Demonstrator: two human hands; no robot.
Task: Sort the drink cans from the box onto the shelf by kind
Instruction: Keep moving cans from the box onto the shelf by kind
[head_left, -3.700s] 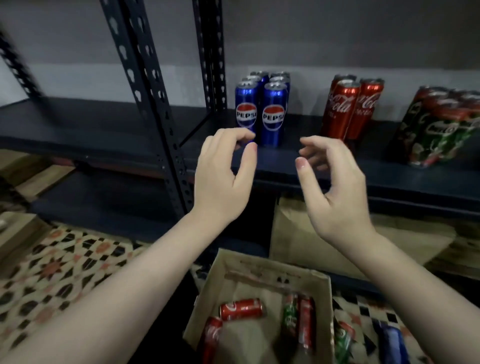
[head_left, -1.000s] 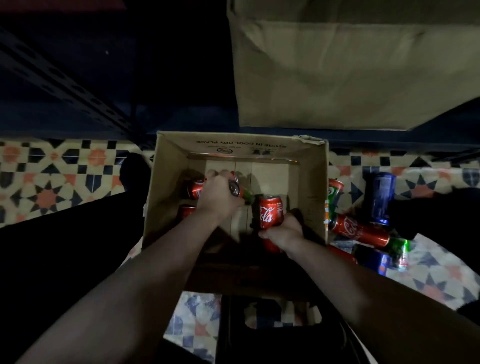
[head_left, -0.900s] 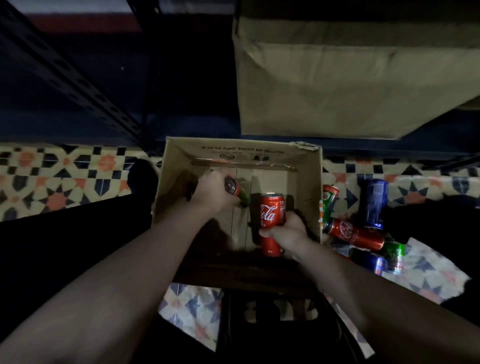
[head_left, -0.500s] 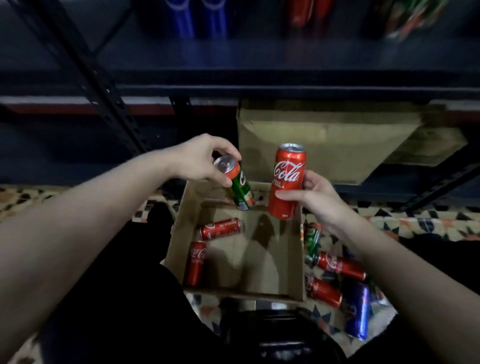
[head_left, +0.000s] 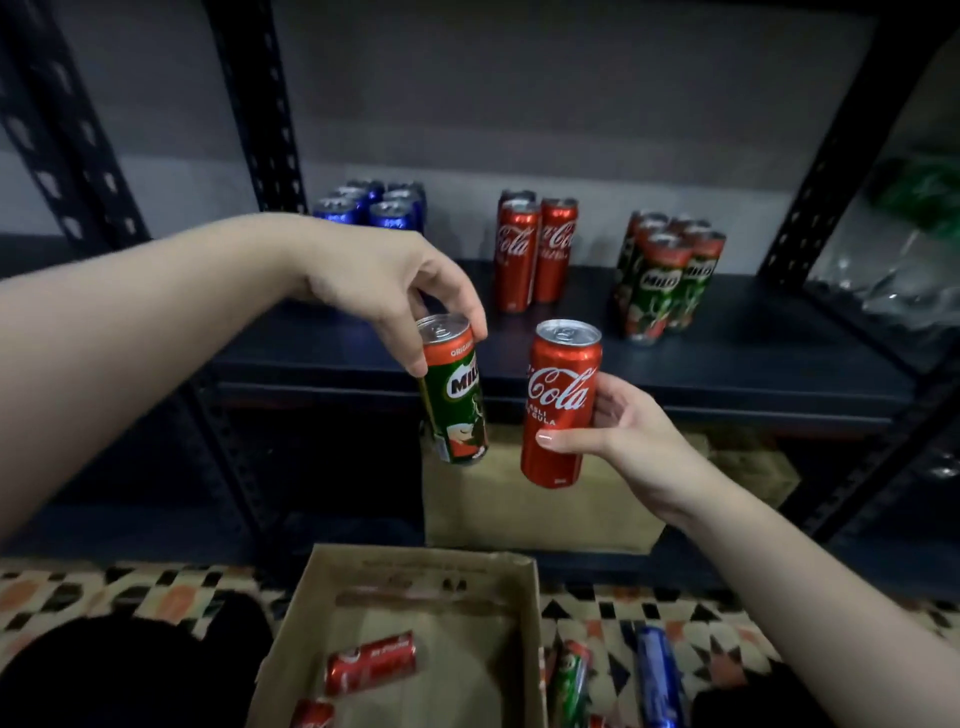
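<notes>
The left hand (head_left: 384, 291) pinched a Milo can (head_left: 453, 389) by its rim; the right hand (head_left: 623, 431) gripped a Coca-Cola can (head_left: 561, 402) upright just beside it. Beyond both, the shelf (head_left: 727, 358) held blue cans (head_left: 374, 208), Coca-Cola cans (head_left: 535, 249) and Milo cans (head_left: 667, 275), with bare front edge between. Below sat the box (head_left: 415, 597).

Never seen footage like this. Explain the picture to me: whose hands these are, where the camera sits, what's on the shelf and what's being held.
There is no machine here: a person wears a camera on the head, looking down at their own bare hands. The left hand grips a green Milo can by its top; the right hand holds a red Coca-Cola can by its side. On the dark shelf stand three groups: blue cans, Coca-Cola cans and Milo cans. Below, a cardboard box on the patterned floor holds more red cans lying down.
</notes>
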